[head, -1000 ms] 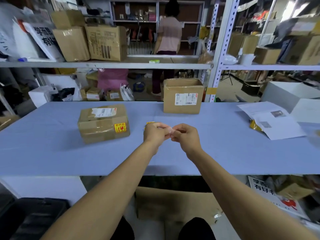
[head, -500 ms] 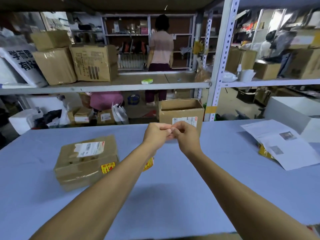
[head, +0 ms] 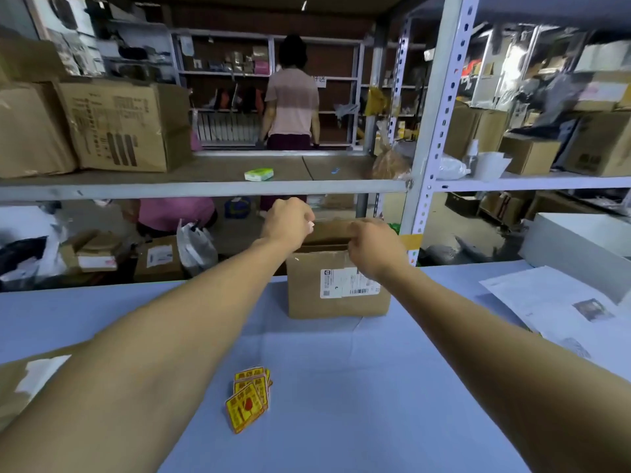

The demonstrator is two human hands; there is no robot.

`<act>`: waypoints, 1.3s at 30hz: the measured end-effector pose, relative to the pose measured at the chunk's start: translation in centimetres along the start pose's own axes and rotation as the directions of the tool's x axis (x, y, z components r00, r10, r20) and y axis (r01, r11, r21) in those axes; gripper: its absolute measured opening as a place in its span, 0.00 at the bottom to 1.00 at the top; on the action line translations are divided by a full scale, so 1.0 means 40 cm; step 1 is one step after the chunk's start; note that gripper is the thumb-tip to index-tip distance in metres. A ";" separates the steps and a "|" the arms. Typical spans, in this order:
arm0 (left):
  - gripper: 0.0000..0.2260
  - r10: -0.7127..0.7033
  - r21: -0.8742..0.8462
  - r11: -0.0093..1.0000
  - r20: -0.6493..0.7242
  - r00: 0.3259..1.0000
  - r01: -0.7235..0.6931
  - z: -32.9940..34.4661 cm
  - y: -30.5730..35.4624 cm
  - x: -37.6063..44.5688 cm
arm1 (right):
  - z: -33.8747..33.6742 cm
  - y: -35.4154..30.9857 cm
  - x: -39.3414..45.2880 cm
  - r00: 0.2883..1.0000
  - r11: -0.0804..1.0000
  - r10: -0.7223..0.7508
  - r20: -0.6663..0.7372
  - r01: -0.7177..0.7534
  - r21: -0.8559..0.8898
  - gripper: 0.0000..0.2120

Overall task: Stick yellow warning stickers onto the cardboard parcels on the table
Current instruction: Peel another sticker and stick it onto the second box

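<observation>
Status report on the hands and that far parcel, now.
Left hand pinching a small white scrap; right hand over the far parcel, grip unclear. Sticker stack lies near on table. Nothing blocking.

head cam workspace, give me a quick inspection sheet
surface: blue table, mostly bare in the middle
job's things: cardboard parcel with white label at the far edge; stack of yellow stickers lying near; second parcel at left, partly hidden by the arm
clutter: printed papers at right
grippers: left hand pinching a small white scrap; right hand closed over the parcel, contents not visible
cables: nothing seen
surroundings: metal shelving with boxes; a person standing behind, back turned
</observation>
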State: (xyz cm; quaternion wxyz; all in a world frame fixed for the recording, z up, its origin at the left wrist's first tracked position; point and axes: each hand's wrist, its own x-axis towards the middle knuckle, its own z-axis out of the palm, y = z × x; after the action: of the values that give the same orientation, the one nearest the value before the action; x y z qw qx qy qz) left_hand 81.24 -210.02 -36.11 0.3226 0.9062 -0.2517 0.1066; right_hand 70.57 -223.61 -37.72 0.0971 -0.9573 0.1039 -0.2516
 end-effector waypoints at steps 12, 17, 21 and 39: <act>0.10 0.065 0.362 0.919 0.250 0.966 -0.156 -0.067 -0.064 -0.189 | -0.010 -0.036 -0.102 0.982 0.996 0.063 0.176 -0.050 -0.078 0.11; 0.17 -0.057 0.471 0.872 0.370 0.927 -0.135 -0.160 -0.146 -0.448 | -0.040 -0.173 -0.277 0.956 0.998 0.052 0.288 -0.060 0.021 0.10; 0.22 -0.157 0.499 0.866 0.345 0.925 -0.039 -0.284 -0.207 -0.642 | -0.073 -0.325 -0.408 0.936 0.998 -0.038 0.350 0.021 0.051 0.08; 0.49 -0.447 0.264 0.878 0.149 0.882 0.400 -0.590 -0.585 -0.985 | 0.070 -0.598 -0.568 0.886 0.963 -0.108 0.450 -0.019 0.269 0.36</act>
State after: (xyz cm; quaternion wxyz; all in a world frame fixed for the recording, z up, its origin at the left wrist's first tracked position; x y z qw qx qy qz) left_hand 59.30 -164.14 -44.38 0.2053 0.9760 -0.0646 -0.0332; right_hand 56.21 -194.65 -44.90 0.2406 -0.9699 0.0210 -0.0310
